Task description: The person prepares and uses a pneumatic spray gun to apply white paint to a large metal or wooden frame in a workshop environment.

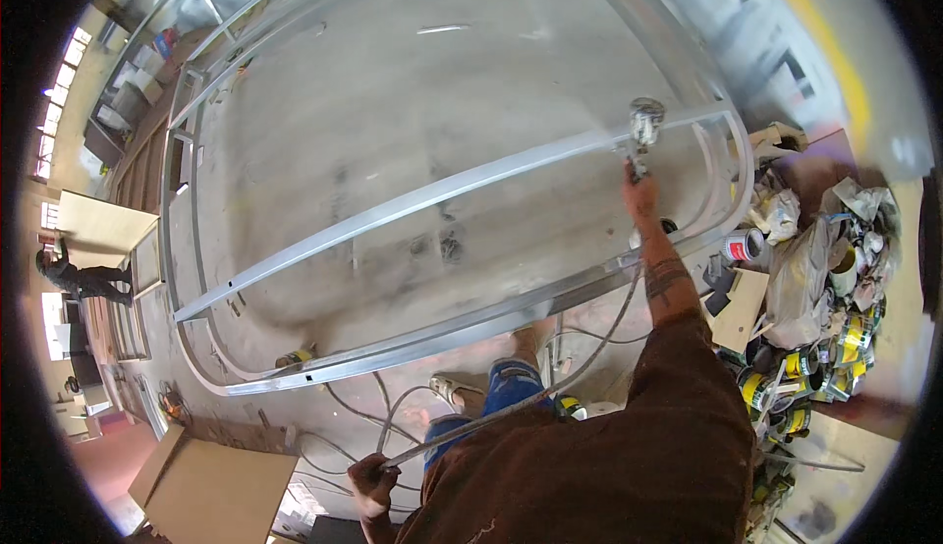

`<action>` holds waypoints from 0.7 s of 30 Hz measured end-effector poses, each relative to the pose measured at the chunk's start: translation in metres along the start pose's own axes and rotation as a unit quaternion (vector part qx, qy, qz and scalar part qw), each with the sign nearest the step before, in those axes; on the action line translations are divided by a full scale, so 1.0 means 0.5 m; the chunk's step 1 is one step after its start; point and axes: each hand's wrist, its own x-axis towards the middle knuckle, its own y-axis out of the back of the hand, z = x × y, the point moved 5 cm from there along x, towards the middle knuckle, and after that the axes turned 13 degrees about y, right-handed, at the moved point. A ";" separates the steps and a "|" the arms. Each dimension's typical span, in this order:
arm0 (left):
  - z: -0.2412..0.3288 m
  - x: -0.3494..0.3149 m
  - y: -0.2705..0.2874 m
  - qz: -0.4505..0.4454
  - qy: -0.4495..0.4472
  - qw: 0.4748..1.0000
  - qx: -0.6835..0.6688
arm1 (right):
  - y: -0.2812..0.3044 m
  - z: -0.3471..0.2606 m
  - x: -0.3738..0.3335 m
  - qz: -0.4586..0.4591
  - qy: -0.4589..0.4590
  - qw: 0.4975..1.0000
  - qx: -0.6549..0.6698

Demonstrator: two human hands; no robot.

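Observation:
My right hand (pixel 641 196) is stretched far forward and closed around a spray gun (pixel 644 124) with a paint-spattered metal cup on top. The gun is over the right end of a long silver metal bar (pixel 447 189), and a faint pale mist seems to hang beside it. That bar spans a large metal frame with rounded corners; its near rail (pixel 393 350) runs in front of my legs. Down at the lower left, my left hand (pixel 372 483) is closed on a grey hose (pixel 511 408), which rises across my body toward the gun.
More hose loops (pixel 398 411) lie by my feet. To the right are heaped paint cans (pixel 801 362), crumpled plastic (pixel 805 279) and a white can (pixel 744 244). Cardboard (pixel 211 485) stands lower left. Another person (pixel 88 279) works at a board far left.

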 end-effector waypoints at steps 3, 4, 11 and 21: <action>0.020 0.009 -0.045 -0.032 -0.009 0.997 0.069 | 0.096 0.068 0.083 0.121 0.085 0.989 0.004; 0.028 0.005 -0.056 -0.040 0.008 0.997 0.063 | 0.126 0.074 0.099 0.139 0.112 0.984 -0.014; 0.004 -0.002 -0.027 -0.027 0.014 0.997 0.075 | 0.212 0.074 0.096 0.180 0.024 0.979 -0.089; -0.113 -0.074 0.263 0.093 -0.008 0.995 0.018 | -0.052 -0.175 -0.194 0.058 0.110 0.992 -0.017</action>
